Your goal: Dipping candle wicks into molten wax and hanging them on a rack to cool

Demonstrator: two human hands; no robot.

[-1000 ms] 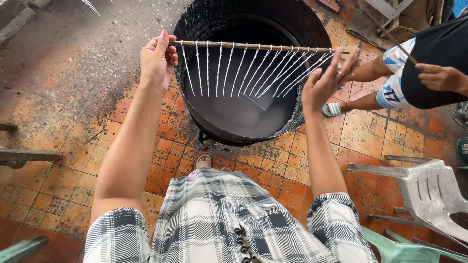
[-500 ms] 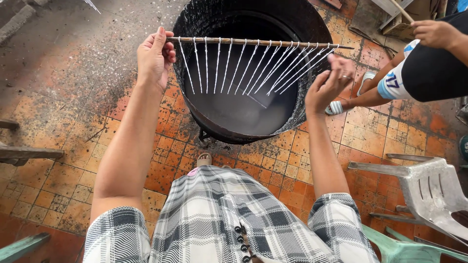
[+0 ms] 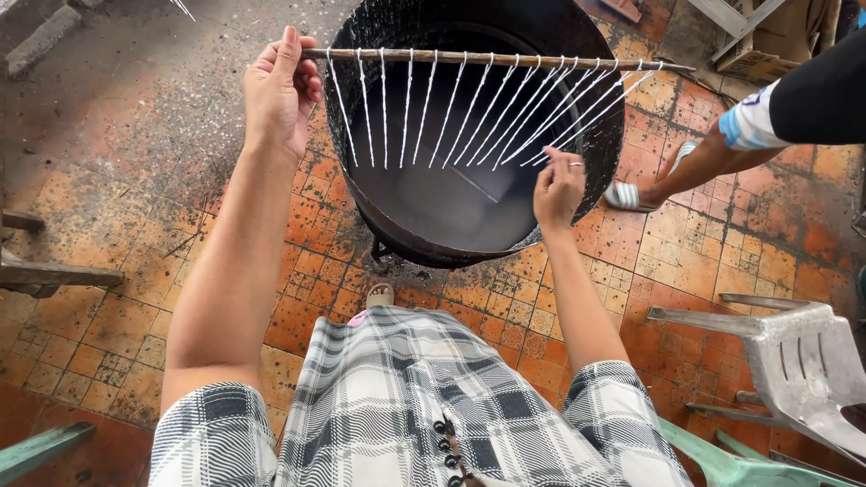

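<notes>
Checked cloth [image 3: 406,406] fills the bottom of the frame, with your sandalled toe [image 3: 379,296] peeking out just above it on the orange tiled floor [image 3: 117,307]. A grey plastic chair [image 3: 794,361] sits at lower right. Your right hand [image 3: 557,188], right of centre, is loosely curled with its fingertips pinched at the lower ends of the white strings [image 3: 469,113]; whether it truly grips one, you cannot tell. Your left hand [image 3: 281,90], at upper left, is closed around the left end of the stick [image 3: 496,60], which lies level across the top of the frame. The strings hang from it over the black pot [image 3: 469,207]. Another person's arm [image 3: 722,149] and sandal [image 3: 622,194] show at upper right.
</notes>
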